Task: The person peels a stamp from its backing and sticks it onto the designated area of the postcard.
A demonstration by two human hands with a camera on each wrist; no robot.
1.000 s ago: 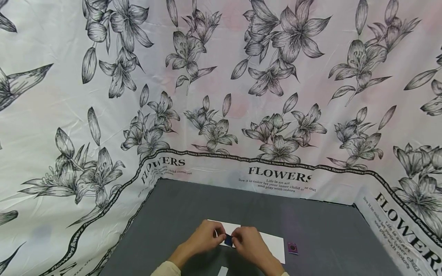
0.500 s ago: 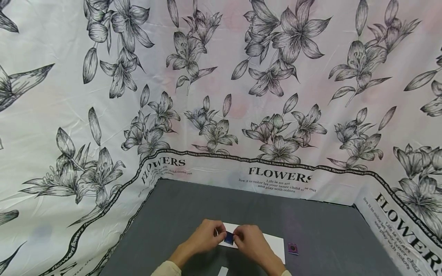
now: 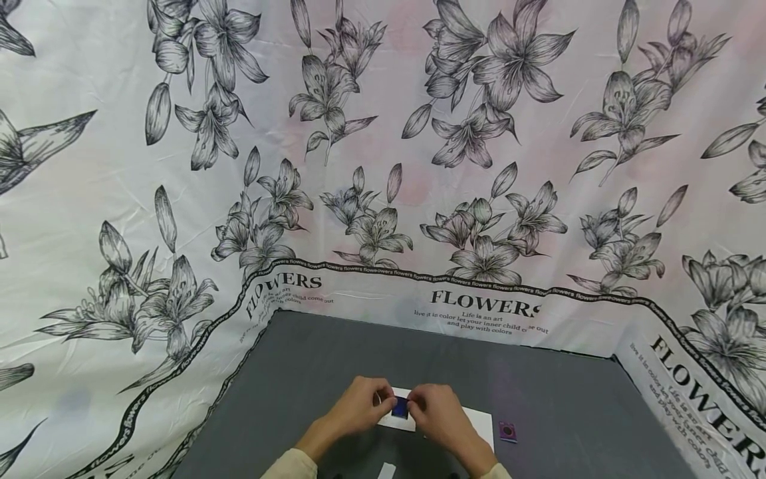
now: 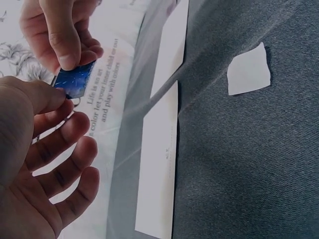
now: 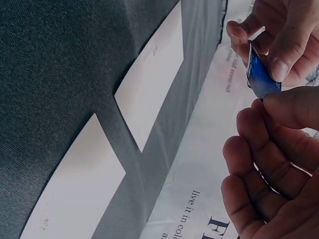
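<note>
Card [image 3: 400,408], small, blue and glossy, is pinched above the grey bench [image 3: 335,346] by the left grip [image 3: 364,404] at one edge and the right grip [image 3: 440,414] at the opposite one. Two white slips [image 5: 152,74] lie below, with a white scrap [image 4: 250,70] in the foreground and a purple square [image 3: 508,432] to their right.

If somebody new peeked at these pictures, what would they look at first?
Probably the cloth with big grey flowers, which fills most of the head view beyond the dark table. Next, the shiny blue square pinched between the left hand and right hand, held up clear of the white cards. Then maybe the little purple square on the table, to the right of the cards.
</note>
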